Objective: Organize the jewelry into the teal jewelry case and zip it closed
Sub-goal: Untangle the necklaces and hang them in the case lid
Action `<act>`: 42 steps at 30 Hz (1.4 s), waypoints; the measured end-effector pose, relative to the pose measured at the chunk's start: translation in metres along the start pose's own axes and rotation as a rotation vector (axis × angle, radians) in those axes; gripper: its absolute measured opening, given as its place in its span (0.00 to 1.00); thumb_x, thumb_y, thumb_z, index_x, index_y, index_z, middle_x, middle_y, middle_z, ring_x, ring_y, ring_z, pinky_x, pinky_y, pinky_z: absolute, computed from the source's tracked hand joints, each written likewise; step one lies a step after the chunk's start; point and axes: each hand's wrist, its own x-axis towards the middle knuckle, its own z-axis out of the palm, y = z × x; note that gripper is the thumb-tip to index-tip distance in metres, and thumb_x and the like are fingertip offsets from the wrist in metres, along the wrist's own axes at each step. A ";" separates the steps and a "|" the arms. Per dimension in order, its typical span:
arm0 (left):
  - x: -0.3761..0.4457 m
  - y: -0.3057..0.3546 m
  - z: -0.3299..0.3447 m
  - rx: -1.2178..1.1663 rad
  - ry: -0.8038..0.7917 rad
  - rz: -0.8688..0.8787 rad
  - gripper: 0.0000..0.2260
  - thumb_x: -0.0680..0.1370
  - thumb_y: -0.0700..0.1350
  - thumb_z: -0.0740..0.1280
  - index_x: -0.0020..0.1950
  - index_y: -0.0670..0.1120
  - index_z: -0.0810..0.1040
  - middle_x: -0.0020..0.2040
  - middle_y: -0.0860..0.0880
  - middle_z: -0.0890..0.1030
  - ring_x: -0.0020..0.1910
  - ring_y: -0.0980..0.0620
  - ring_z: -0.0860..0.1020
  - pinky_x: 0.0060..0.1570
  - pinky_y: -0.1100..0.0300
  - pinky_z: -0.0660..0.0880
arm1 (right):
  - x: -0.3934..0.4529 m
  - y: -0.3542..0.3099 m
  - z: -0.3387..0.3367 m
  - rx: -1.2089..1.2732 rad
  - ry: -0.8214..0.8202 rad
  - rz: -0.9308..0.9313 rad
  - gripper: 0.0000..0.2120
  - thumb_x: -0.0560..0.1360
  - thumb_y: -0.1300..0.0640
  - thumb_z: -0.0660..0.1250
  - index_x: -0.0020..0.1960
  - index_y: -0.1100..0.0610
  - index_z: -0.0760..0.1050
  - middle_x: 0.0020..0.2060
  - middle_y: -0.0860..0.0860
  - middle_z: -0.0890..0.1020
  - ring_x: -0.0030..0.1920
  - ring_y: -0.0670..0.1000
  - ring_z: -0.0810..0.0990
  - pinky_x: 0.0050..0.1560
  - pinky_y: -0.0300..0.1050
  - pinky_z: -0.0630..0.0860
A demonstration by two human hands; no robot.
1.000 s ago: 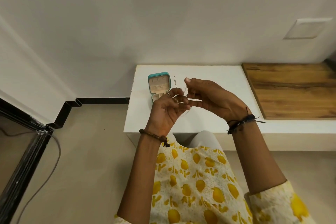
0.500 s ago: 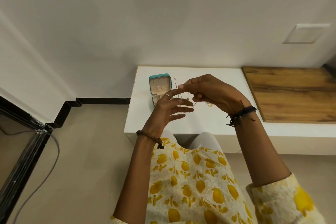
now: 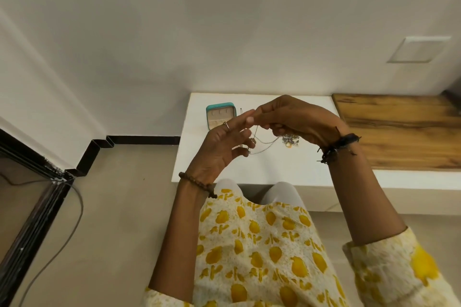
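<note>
The teal jewelry case point(image 3: 221, 108) lies open at the back left of the white table point(image 3: 274, 167), its beige lining showing; my left hand hides its front half. My left hand point(image 3: 224, 147) and my right hand point(image 3: 291, 117) are raised over the table, fingertips meeting. Both pinch a thin silver chain necklace point(image 3: 264, 145) that sags in a loop between them. A small heap of other jewelry point(image 3: 290, 140) lies on the table under my right hand. A thin hair pin point(image 3: 241, 111) rests right of the case.
A wooden slab point(image 3: 399, 129) adjoins the table on the right. A wall runs close behind the table. A dark frame point(image 3: 30, 219) and a grey cable point(image 3: 62, 244) sit on the floor at left. My knees press against the table's front edge.
My hands have lifted and spread a little, and the chain now hangs visibly between them. The heap of jewelry under my right hand has come into sight.
</note>
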 end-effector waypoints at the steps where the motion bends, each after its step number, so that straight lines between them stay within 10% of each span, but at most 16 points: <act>1: 0.000 0.002 0.001 0.043 -0.018 -0.005 0.18 0.77 0.32 0.58 0.59 0.53 0.70 0.31 0.59 0.81 0.28 0.58 0.78 0.31 0.66 0.75 | -0.001 -0.001 -0.001 -0.016 0.001 0.002 0.09 0.73 0.57 0.69 0.49 0.63 0.81 0.26 0.48 0.70 0.22 0.43 0.63 0.23 0.30 0.63; 13: 0.004 0.008 0.003 0.309 0.095 0.031 0.08 0.75 0.37 0.65 0.41 0.50 0.78 0.26 0.61 0.80 0.28 0.62 0.79 0.32 0.73 0.75 | -0.001 -0.002 -0.009 -0.017 -0.001 0.016 0.12 0.71 0.57 0.70 0.51 0.62 0.80 0.25 0.46 0.71 0.24 0.43 0.65 0.25 0.30 0.66; 25: -0.005 -0.006 -0.002 -0.639 0.089 -0.037 0.09 0.67 0.42 0.64 0.45 0.41 0.73 0.34 0.47 0.80 0.29 0.54 0.78 0.30 0.64 0.77 | 0.001 0.015 0.002 0.854 0.043 -0.180 0.04 0.72 0.62 0.63 0.44 0.56 0.76 0.25 0.47 0.70 0.26 0.43 0.72 0.48 0.41 0.81; 35: -0.004 -0.004 -0.004 0.056 0.138 -0.039 0.07 0.77 0.41 0.61 0.44 0.48 0.77 0.30 0.45 0.73 0.20 0.58 0.68 0.21 0.68 0.68 | 0.009 0.013 0.007 0.732 0.041 -0.153 0.09 0.78 0.65 0.58 0.45 0.57 0.76 0.25 0.47 0.73 0.24 0.42 0.67 0.29 0.32 0.72; 42: -0.003 -0.008 -0.016 0.028 0.263 -0.008 0.07 0.77 0.43 0.61 0.43 0.48 0.78 0.26 0.53 0.78 0.20 0.57 0.69 0.20 0.69 0.67 | 0.018 0.022 0.006 0.558 0.049 -0.066 0.08 0.77 0.61 0.62 0.48 0.56 0.79 0.27 0.45 0.76 0.29 0.43 0.71 0.45 0.38 0.81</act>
